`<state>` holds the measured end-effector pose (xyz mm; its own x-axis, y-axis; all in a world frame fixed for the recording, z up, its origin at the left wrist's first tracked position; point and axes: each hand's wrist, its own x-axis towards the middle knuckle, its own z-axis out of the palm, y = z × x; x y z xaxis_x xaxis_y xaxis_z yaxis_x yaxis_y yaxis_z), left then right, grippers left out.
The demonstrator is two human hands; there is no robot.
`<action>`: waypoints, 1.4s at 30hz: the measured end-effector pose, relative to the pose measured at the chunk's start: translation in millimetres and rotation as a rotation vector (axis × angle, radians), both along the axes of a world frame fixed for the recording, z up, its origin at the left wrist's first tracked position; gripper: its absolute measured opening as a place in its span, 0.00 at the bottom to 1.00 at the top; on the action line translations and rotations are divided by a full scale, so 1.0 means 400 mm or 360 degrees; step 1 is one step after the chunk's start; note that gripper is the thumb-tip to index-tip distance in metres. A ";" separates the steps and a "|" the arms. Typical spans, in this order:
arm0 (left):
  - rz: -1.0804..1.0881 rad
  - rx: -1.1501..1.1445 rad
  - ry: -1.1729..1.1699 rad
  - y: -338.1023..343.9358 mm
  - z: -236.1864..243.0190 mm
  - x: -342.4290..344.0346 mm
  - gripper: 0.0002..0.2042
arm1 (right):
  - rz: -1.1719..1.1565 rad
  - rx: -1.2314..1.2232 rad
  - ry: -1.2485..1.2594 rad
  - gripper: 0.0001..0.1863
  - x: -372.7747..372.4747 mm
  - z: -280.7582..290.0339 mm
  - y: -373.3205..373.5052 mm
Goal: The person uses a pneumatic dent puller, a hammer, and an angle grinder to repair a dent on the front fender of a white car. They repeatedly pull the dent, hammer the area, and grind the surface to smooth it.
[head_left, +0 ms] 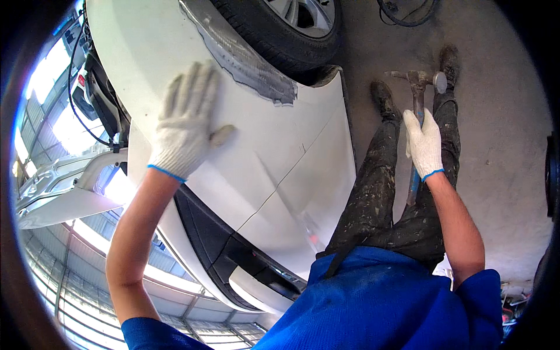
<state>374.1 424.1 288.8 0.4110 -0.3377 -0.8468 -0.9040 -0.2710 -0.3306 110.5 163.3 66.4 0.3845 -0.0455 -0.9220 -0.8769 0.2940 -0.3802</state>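
Note:
My left hand [185, 116], in a white knit glove with blue cuff trim, lies spread flat against or just over the white car body panel [262, 131]; slight blur hides whether it touches. To its right, along the wheel arch, runs a scuffed grey patch [251, 61] with a ragged edge. My right hand [426, 142], gloved the same way, is wrapped around the handle of a hammer [418, 96]. The hammer's head points away from me, with a round face on the right and a narrower end on the left. It is held in front of my legs, apart from the car.
The wheel's black tyre [274, 38] sits beside the grey patch. A panel seam and the car's dark window area lie nearer me. At the left are a raised white panel [73, 207] and a hanging black cable [71, 87]. A dark hose [411, 23] curls on the concrete floor [496, 157].

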 end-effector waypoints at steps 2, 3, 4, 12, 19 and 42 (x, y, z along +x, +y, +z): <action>0.0076 -0.0064 0.0162 -0.023 -0.054 -0.031 0.50 | -0.0026 0.0022 -0.0014 0.15 0.010 0.003 0.002; 0.0095 -0.0105 0.0232 -0.028 -0.088 -0.052 0.50 | -0.0062 0.0049 -0.0019 0.14 0.014 0.004 0.005; 0.0079 -0.0080 0.0280 -0.035 -0.118 -0.075 0.50 | -0.0096 0.0068 -0.0019 0.14 0.014 0.002 0.002; 0.0145 -0.0037 0.0543 -0.009 -0.128 -0.182 0.48 | -0.0030 0.0026 0.0040 0.17 -0.006 -0.017 -0.024; 0.0090 0.0067 0.0613 -0.011 -0.117 -0.194 0.49 | 0.0019 0.0005 0.0012 0.17 0.001 -0.004 -0.028; -0.0262 0.0241 0.0490 -0.027 -0.326 -0.270 0.50 | 0.0106 -0.0007 -0.0050 0.18 -0.007 -0.007 -0.010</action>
<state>266.3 413.2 158.6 0.0803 -0.2398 -0.9675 -0.9947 -0.0826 -0.0621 107.8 159.2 63.6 0.4155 -0.0232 -0.9093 -0.8821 0.2337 -0.4090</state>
